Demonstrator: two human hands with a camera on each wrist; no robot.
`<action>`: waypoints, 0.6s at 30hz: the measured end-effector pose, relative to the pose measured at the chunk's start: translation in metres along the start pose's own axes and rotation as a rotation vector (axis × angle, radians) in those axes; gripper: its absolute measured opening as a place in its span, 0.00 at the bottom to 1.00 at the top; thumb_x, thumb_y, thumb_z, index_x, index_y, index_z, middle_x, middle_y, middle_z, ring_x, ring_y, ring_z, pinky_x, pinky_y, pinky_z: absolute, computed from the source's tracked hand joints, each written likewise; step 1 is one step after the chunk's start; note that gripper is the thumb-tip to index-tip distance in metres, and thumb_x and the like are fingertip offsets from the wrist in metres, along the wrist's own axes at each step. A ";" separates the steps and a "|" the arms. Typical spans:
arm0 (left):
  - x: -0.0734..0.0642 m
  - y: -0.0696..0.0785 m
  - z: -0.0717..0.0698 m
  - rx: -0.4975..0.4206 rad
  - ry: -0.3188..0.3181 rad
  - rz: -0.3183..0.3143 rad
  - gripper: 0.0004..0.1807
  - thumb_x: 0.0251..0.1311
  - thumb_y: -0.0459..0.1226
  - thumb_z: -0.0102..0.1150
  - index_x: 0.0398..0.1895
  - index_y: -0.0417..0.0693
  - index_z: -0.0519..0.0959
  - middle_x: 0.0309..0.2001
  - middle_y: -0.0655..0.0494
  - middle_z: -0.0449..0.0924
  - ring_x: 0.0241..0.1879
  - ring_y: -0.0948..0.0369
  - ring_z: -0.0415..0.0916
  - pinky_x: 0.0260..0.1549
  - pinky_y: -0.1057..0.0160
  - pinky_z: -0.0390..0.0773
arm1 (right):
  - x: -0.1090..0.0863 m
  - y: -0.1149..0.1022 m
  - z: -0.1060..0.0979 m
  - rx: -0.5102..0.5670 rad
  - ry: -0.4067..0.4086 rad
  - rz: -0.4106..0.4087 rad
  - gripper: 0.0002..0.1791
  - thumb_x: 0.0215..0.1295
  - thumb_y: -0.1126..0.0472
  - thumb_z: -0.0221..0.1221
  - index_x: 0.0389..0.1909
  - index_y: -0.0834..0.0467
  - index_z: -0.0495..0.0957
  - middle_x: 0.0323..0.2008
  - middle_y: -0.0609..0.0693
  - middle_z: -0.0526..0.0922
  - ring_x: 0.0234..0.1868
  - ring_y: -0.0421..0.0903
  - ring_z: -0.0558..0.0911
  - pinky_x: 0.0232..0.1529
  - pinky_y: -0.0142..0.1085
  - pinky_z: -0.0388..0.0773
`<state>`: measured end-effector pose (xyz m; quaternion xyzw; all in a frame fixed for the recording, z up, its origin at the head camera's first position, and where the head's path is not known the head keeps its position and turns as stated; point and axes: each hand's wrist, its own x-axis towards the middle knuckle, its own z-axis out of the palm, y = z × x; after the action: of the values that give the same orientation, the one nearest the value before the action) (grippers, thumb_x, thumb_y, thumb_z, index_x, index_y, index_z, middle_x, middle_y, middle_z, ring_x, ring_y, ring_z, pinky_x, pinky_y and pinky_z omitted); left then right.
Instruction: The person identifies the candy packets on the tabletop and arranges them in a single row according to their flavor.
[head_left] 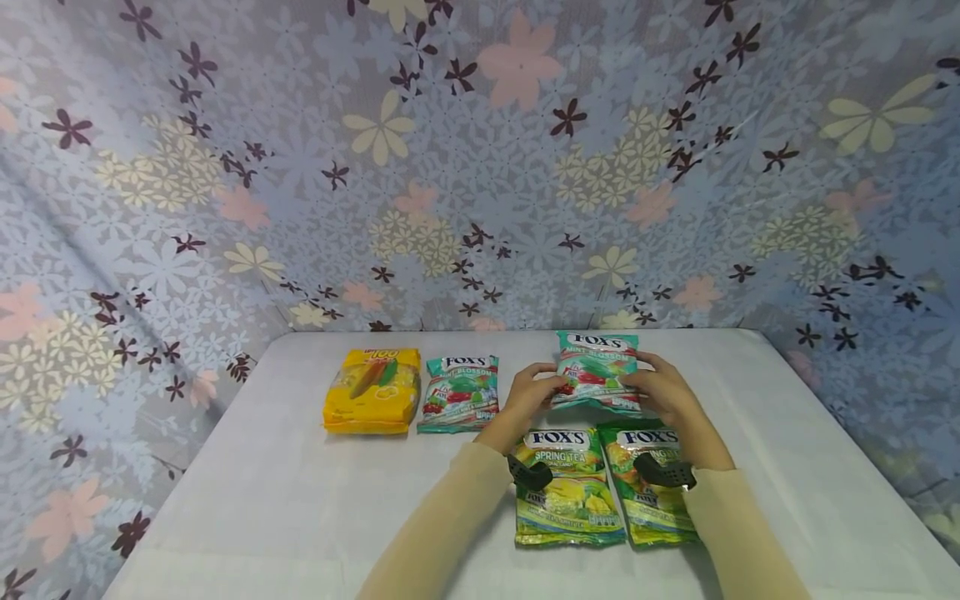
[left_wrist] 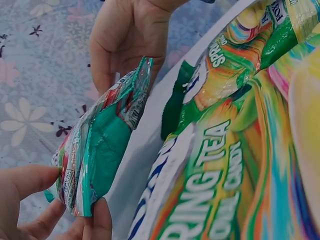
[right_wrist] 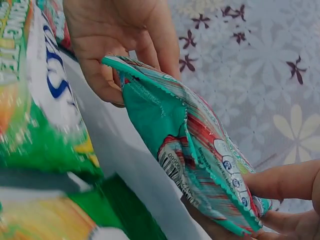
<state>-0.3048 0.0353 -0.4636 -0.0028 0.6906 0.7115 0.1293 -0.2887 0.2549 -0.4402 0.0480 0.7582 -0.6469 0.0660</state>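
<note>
A teal Fox's Mint Blossom candy bag (head_left: 597,372) is held between both hands at the back of the table, its lower edge tipped toward me. My left hand (head_left: 531,395) pinches its left side, thumb in front and fingers behind, as the left wrist view shows. On the opposite side my right hand (head_left: 666,400) pinches the bag (right_wrist: 175,135) the same way. Two green Fox's Spring Tea bags lie nearer, below the hands: the left one (head_left: 568,508) and the right one (head_left: 651,510), partly covered by the right wrist.
Left of the hands lies a second Mint Blossom bag (head_left: 459,395), and beside it a yellow candy bag (head_left: 373,392). All rest on a white-covered table (head_left: 255,500). A flowered cloth (head_left: 465,167) hangs behind the table's back edge and along both sides.
</note>
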 end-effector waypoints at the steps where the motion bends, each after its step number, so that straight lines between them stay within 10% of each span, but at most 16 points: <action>1: -0.001 0.000 -0.002 0.005 0.002 0.001 0.20 0.60 0.41 0.65 0.56 0.50 0.78 0.34 0.54 0.81 0.28 0.63 0.74 0.33 0.62 0.78 | 0.000 0.000 0.002 -0.003 -0.005 -0.004 0.43 0.70 0.65 0.54 0.75 0.65 0.36 0.55 0.65 0.70 0.38 0.39 0.78 0.37 0.36 0.80; 18: -0.021 0.016 -0.037 0.158 -0.033 0.094 0.32 0.59 0.42 0.67 0.66 0.47 0.69 0.51 0.46 0.78 0.43 0.55 0.79 0.40 0.56 0.78 | -0.012 -0.018 0.038 0.094 -0.035 -0.041 0.41 0.69 0.68 0.53 0.76 0.61 0.40 0.63 0.69 0.64 0.39 0.40 0.79 0.39 0.37 0.80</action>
<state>-0.2937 -0.0050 -0.4460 0.0512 0.7416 0.6602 0.1069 -0.2779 0.2144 -0.4262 0.0243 0.7267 -0.6836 0.0639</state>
